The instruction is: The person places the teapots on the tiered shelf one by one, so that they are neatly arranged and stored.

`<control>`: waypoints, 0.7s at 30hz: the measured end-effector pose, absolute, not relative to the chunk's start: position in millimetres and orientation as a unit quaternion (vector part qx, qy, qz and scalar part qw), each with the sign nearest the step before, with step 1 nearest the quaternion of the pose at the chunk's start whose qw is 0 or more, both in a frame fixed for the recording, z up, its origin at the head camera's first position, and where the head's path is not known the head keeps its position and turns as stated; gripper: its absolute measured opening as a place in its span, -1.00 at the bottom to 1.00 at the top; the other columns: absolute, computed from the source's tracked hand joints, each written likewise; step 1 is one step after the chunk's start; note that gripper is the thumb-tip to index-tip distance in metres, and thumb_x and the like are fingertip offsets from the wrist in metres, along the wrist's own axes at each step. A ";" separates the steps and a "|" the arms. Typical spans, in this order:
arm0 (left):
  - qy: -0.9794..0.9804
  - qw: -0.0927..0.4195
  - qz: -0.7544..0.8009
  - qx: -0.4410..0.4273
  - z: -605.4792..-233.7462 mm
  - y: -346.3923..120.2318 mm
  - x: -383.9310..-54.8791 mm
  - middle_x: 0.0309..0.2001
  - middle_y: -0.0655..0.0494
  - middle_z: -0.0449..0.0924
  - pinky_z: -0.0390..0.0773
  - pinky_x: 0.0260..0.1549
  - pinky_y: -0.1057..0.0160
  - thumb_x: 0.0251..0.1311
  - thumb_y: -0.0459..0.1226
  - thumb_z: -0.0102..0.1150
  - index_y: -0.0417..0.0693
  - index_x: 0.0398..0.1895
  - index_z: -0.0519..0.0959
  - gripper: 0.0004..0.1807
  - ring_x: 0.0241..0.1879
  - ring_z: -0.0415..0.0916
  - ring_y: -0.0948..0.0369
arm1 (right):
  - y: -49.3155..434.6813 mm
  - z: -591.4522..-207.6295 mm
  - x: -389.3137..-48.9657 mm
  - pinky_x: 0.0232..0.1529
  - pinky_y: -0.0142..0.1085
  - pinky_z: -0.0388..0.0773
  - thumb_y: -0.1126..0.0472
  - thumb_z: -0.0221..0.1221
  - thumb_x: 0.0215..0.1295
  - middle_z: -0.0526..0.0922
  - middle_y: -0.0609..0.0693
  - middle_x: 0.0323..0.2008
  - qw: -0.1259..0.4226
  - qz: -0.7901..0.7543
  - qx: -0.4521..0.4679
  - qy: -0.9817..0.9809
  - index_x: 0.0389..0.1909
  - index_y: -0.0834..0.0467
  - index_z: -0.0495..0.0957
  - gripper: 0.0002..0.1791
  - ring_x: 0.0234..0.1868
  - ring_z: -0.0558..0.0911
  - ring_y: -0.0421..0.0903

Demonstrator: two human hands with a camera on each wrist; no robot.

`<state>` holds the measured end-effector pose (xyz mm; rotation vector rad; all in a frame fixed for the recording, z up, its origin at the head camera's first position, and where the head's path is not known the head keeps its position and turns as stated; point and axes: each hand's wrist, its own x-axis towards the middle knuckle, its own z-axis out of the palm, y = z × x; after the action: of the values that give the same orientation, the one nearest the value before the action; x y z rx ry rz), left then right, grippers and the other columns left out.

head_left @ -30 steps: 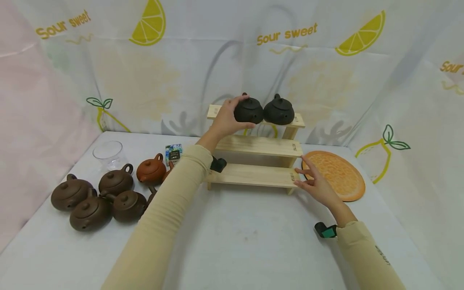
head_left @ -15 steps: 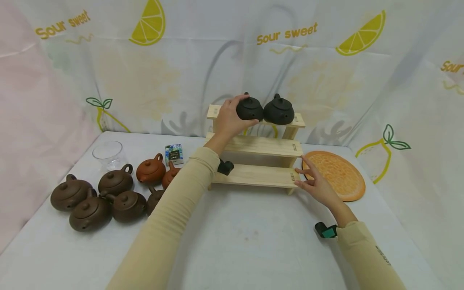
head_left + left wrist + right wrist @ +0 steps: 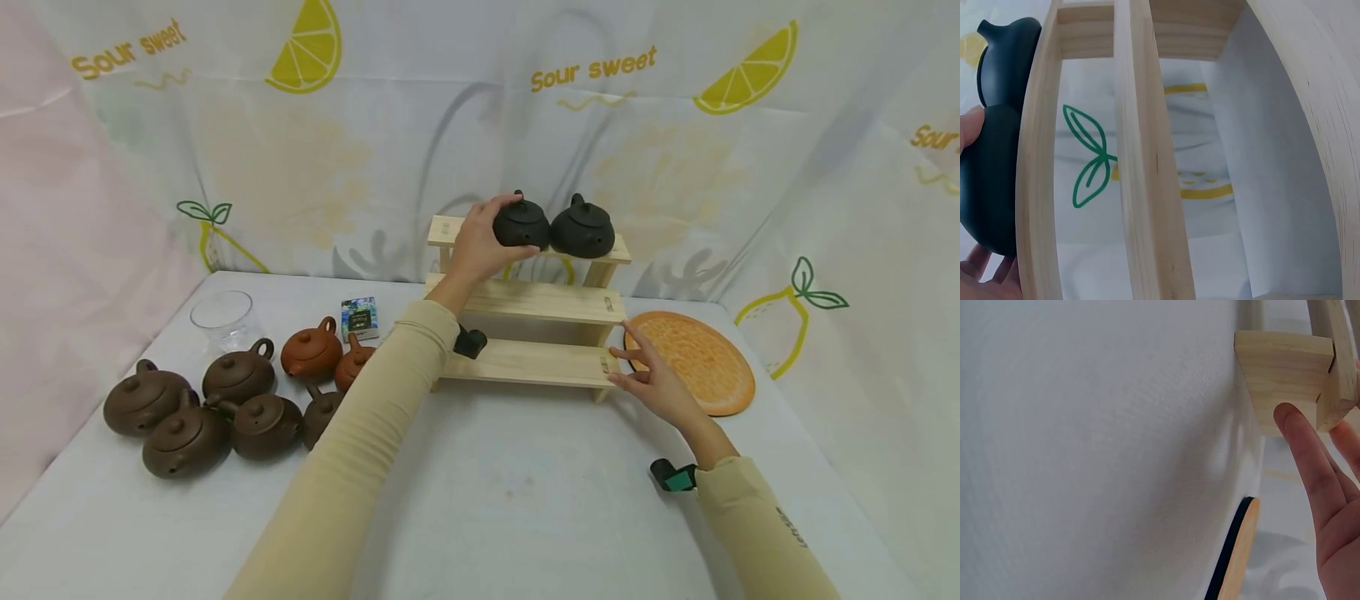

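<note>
White table (image 3: 487,508), lemon-print backdrop (image 3: 420,50).
Left hand (image 3: 477,246) clamped on left black pot (image 3: 522,227), likely placing it; right hand (image 3: 660,385), fingers apart, at rack (image 3: 540,363) end, probably steadying.

Matt and clear finishes before you
Your black teapots (image 3: 525,225) look smooth and matt; the shelf (image 3: 532,363) is bare, grained wood, the tumbler (image 3: 223,320) clear and glossy, your sleeves (image 3: 356,425) creased cloth.

Orange "Sour sweet" lettering (image 3: 594,69) repeats on the white backdrop (image 3: 405,142).
</note>
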<state>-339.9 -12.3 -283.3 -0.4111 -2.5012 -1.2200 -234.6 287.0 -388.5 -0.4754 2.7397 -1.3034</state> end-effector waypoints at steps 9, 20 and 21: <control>-0.880 0.152 -0.426 -0.146 -283.8 -5.2 -339.9 0.19 0.00 0.28 0.32 0.11 0.09 -0.16 0.01 0.46 0.27 0.33 0.28 -0.12 0.16 0.30 0.04 | 285.6 -388.3 -234.3 -0.17 -0.18 0.56 0.19 0.20 0.24 0.39 0.28 0.18 0.030 -0.423 -0.154 0.893 0.47 -0.19 -0.22 -0.04 -0.17 0.62 0.18; -0.868 0.144 -0.442 -0.172 -282.7 -20.9 -332.5 0.28 0.09 0.24 0.27 0.15 0.12 -0.15 -0.03 0.47 0.21 0.34 0.27 -0.10 0.26 0.19 0.11 | 284.3 -385.2 -231.8 -0.18 -0.23 0.57 0.21 0.20 0.24 0.38 0.30 0.18 0.032 -0.429 -0.154 0.890 0.47 -0.14 -0.22 -0.04 -0.17 0.62 0.20; -0.863 0.146 -0.450 -0.178 -283.1 -23.7 -330.4 0.28 0.10 0.24 0.27 0.15 0.14 -0.15 -0.04 0.47 0.19 0.33 0.27 -0.10 0.26 0.18 0.12 | 284.8 -385.3 -231.4 -0.19 -0.23 0.57 0.20 0.21 0.24 0.39 0.29 0.18 0.031 -0.429 -0.152 0.890 0.47 -0.15 -0.21 -0.04 -0.18 0.62 0.19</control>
<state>-330.4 -23.7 -283.1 -0.5132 -2.4846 -1.2944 -231.4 284.8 -385.3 -0.4672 2.7421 -1.3210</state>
